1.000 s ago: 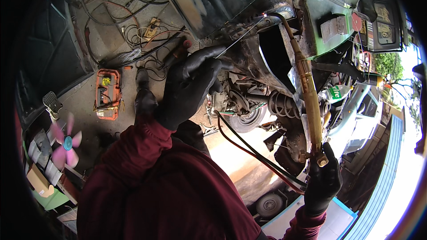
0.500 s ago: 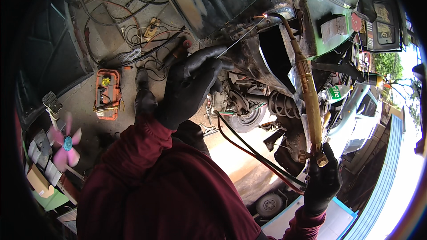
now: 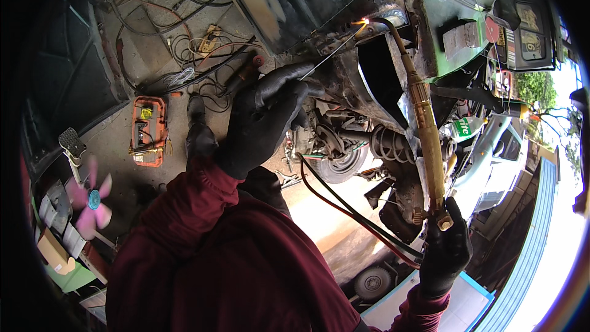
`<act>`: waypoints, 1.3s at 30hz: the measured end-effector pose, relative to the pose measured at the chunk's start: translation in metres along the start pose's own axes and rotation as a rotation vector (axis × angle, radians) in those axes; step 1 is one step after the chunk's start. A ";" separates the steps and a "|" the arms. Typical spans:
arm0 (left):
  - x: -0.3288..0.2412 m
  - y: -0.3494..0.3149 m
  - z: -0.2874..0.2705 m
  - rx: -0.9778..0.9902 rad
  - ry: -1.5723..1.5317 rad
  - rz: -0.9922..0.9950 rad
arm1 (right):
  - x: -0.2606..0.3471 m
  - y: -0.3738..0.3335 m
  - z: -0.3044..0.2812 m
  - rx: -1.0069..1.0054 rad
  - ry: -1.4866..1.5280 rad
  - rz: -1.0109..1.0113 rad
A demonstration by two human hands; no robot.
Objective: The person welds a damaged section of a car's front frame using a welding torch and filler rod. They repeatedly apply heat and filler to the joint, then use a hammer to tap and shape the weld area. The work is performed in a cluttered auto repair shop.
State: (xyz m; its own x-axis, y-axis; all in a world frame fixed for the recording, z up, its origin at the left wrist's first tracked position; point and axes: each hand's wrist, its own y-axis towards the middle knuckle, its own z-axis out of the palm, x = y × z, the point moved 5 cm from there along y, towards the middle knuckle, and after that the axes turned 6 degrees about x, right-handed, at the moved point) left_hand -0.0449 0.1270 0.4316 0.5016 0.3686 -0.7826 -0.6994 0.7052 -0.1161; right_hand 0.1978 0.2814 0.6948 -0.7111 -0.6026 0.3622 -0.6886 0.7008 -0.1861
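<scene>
In black gloves, my left hand pinches a thin filler rod that slants up and right. My right hand grips the valve end of a brass gas torch, whose bent tip points left. Rod end and torch tip meet at a bright orange flame against the rusty metal of a vehicle body. A red and a green hose run near the torch's lower end. Below the flame, a dark opening shows in the bodywork.
A coil spring and other suspension parts sit under the bodywork. An orange toolbox stands on the floor at left, near tangled cables. A pink-bladed fan is at far left. A green-labelled bottle lies right of the torch.
The flame at the rod's end has grown brighter and larger, with an orange streak below it. Both hands and the torch stay nearly in place.
</scene>
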 end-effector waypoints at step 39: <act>0.001 0.000 -0.001 -0.003 -0.017 0.005 | 0.001 -0.002 0.003 -0.023 0.031 0.027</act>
State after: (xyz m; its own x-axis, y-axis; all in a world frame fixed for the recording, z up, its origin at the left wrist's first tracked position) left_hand -0.0451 0.1264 0.4304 0.5068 0.3823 -0.7727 -0.7032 0.7018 -0.1139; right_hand 0.1978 0.2781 0.6925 -0.7244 -0.5717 0.3853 -0.6657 0.7254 -0.1752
